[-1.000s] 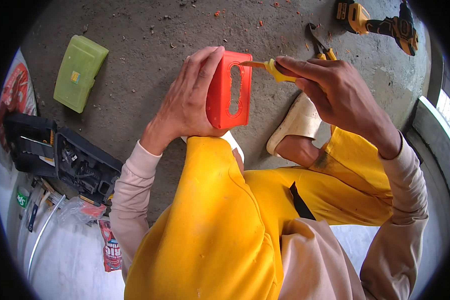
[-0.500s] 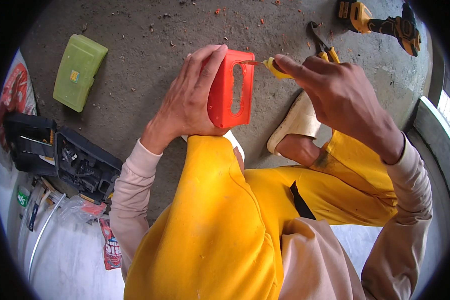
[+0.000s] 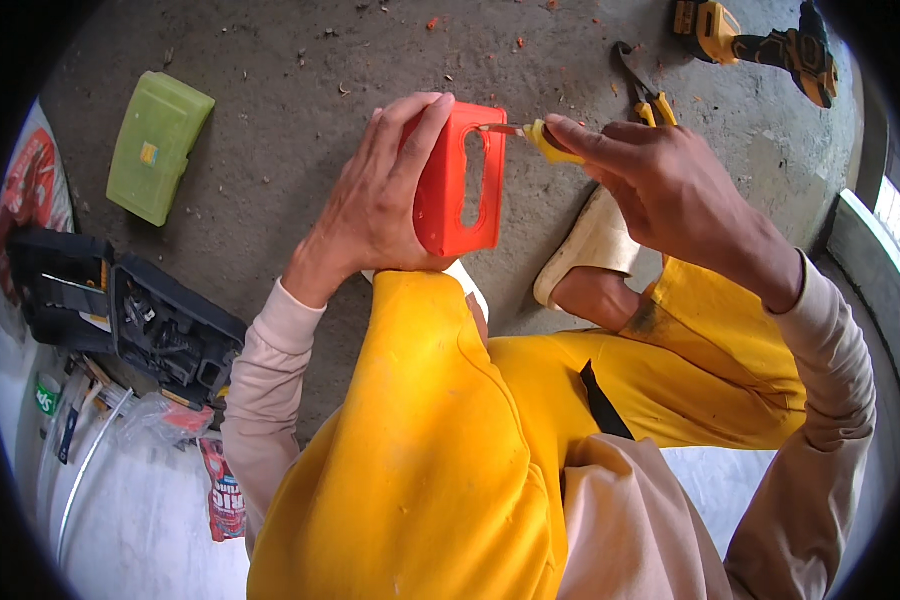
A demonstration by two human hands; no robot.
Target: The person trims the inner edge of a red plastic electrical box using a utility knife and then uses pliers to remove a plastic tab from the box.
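Note:
My left hand (image 3: 382,185) is wrapped round the left side of a red plastic box (image 3: 489,225), which rests against my raised knee. A long, rough-edged oval opening runs down the box's facing side. In my closed right hand (image 3: 670,185) is a yellow-handled knife (image 3: 551,143). Its narrow blade (image 3: 500,129) points left, and the tip reaches the upper end of that opening. Most of the handle is hidden inside my fingers. Bits of red-orange scrap lie on the concrete floor.
Beyond my right hand lie yellow-handled pliers (image 3: 648,95) and a yellow-black cordless drill (image 3: 760,47). At the left are a green plastic case (image 3: 160,147) and an opened black tool case (image 3: 175,325). My sandalled foot (image 3: 595,250) stands below my right hand.
My right hand and the knife have shifted slightly left along the upper end of the opening. My left hand holds the box in nearly the same place.

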